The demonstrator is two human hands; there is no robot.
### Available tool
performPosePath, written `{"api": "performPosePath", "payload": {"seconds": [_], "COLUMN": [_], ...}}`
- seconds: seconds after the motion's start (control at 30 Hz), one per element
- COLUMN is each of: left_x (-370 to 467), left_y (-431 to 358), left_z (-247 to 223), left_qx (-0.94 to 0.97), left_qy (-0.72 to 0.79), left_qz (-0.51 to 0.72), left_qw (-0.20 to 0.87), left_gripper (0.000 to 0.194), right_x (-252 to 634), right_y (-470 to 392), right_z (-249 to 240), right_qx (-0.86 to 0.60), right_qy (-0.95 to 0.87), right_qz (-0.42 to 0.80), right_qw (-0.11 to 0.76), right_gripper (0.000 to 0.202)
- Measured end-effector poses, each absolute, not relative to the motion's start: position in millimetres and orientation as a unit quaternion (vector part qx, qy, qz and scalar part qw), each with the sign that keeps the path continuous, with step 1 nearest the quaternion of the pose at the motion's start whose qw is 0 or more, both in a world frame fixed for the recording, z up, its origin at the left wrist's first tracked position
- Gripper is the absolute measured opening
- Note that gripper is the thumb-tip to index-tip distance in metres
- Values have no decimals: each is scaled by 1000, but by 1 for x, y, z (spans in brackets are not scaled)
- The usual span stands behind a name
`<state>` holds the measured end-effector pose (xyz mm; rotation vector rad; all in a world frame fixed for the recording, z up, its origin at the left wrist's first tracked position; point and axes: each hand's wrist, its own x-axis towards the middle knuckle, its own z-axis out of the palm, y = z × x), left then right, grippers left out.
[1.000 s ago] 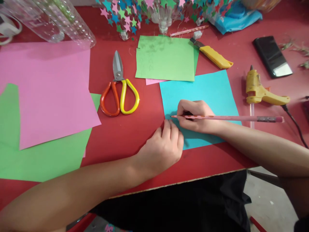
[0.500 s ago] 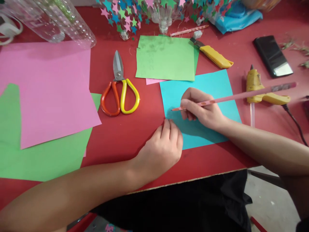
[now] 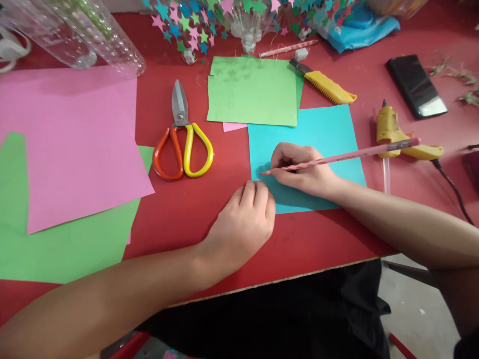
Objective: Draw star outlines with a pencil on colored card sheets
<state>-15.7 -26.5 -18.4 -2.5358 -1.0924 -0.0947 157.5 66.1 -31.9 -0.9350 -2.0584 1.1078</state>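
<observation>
My right hand (image 3: 305,167) holds a pink pencil (image 3: 348,155) in a writing grip. The pencil's point is at the left part of a blue sheet of paper (image 3: 325,127), touching it or just above. My left hand (image 3: 239,217) lies at the sheet's near left corner, fingers curled together and tips hidden against the paper. To its left are scissors (image 3: 180,114) with one red and one yellow handle, blades closed and pointing away. A smaller light green sheet (image 3: 254,92) lies beyond the blue one, with a bit of pink paper under it.
Pink paper (image 3: 82,139) overlaps green paper (image 3: 71,254) at left. A yellow cutter (image 3: 329,87), a glue gun (image 3: 391,127) with cord, and a phone (image 3: 416,86) lie at right. Plastic bottles (image 3: 108,37) and star decorations (image 3: 194,25) line the back of the red table (image 3: 318,239).
The blue sheet has turned slightly, its near edge shifting away from me. The pencil's rear end has swung left and its point sits slightly lower. The view has shifted a little.
</observation>
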Motion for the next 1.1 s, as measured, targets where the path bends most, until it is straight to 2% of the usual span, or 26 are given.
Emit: {"api": "performPosePath", "payload": {"seconds": [0.47, 1.1], "left_x": [-13, -13], "left_y": [-29, -29], "left_z": [-19, -20], "left_qx": [-904, -904], "left_qy": [-362, -361], "left_qz": [-28, -32], "left_qw": [226, 225], "left_gripper": [29, 30], "right_x": [159, 154], "right_y": [67, 65], "right_z": [-34, -36], "right_qx": [-320, -379], "right_qy": [-798, -767], "right_qz": [428, 400], "right_qw": [280, 328], "right_gripper": [11, 17]}}
